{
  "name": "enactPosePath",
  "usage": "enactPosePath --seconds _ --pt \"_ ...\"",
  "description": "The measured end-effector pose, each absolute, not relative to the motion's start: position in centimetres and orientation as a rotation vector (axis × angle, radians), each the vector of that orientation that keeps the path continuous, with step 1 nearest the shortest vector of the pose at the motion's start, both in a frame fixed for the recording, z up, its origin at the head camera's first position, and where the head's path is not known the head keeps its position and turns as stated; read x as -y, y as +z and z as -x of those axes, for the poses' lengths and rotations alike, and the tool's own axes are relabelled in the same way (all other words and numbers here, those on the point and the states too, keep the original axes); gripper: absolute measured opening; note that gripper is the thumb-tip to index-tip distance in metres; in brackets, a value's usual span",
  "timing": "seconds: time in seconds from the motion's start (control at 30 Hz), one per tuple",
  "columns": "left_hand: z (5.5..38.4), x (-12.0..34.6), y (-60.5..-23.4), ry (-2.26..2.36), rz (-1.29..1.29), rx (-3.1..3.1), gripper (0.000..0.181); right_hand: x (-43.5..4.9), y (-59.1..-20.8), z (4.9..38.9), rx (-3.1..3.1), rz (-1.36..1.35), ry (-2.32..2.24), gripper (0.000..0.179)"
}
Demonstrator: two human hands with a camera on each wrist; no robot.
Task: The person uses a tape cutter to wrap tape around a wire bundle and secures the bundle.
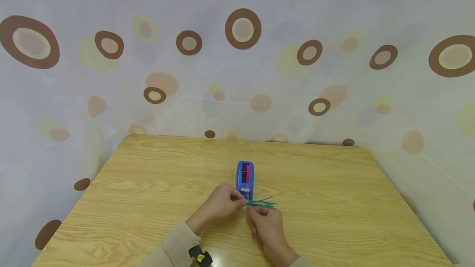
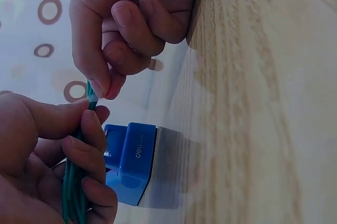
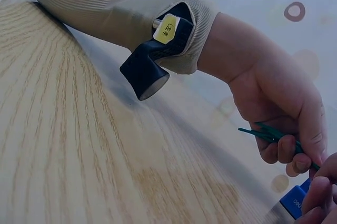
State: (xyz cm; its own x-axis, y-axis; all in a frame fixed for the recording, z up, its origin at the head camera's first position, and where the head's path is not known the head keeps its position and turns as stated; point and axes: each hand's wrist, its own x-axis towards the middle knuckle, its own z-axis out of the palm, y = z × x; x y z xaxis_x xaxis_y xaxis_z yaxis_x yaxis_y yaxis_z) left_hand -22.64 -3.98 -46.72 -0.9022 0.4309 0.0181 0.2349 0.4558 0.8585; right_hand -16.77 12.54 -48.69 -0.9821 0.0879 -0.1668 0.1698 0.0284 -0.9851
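Observation:
A small bundle of thin green strands (image 1: 264, 204) runs crosswise in front of a blue tape dispenser (image 1: 245, 180). My left hand (image 1: 222, 201) holds it, thumb and forefinger pinching near one end. In the left wrist view, the strands (image 2: 75, 195) pass through the curled fingers of that hand. A bit of clear tape (image 2: 93, 98) sits around the bundle just beyond the left fingertips. There my right hand (image 1: 268, 223) pinches the tape between thumb and forefinger, its other fingers curled in. Both hands' fingertips are close together at the bundle.
The dispenser, with a pink roll core (image 1: 248, 173), stands on the wooden table (image 1: 167, 168) just beyond the hands. A patterned curtain (image 1: 237, 94) borders the table's back and sides. A black wrist camera mount (image 1: 200, 256) is strapped over the left sleeve.

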Motion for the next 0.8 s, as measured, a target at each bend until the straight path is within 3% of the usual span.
enactPosePath --seconds 0.8 --pt "22.58 3.82 -46.88 1.425 -0.608 -2.514 0.014 -12.37 -48.83 16.89 -2.212 -0.31 -2.145 0.025"
